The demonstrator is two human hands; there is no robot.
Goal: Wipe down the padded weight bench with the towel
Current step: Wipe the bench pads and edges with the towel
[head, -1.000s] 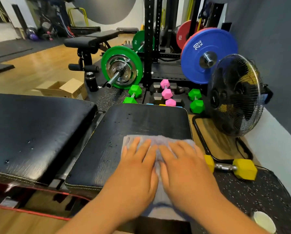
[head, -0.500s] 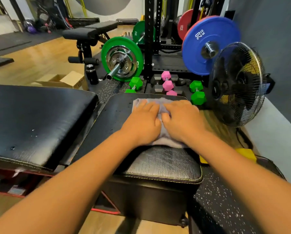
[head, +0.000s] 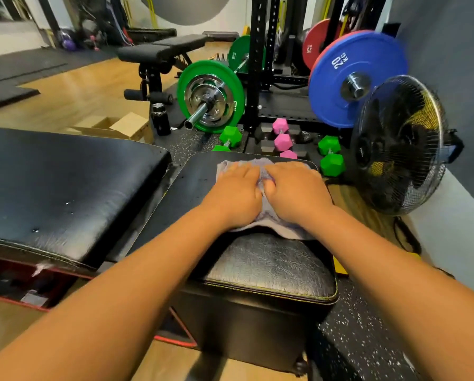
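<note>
Both arms reach forward over the black padded leather bench seat (head: 271, 268). The left hand (head: 235, 196) and the right hand (head: 296, 193) lie side by side, palms down, on a grey-lilac cloth towel (head: 266, 215) that is spread on the far half of this seat pad. The fingers of each hand are close together and pressed flat on the towel; the cloth is bunched a little between the two hands. To the left, apart by a narrow gap, is the long black padded backrest (head: 65, 185) with some small drops on it. Beyond the seat are green hexagonal dumbbells (head: 330, 155), and a black round floor fan (head: 400, 144) stands to the right.
</note>
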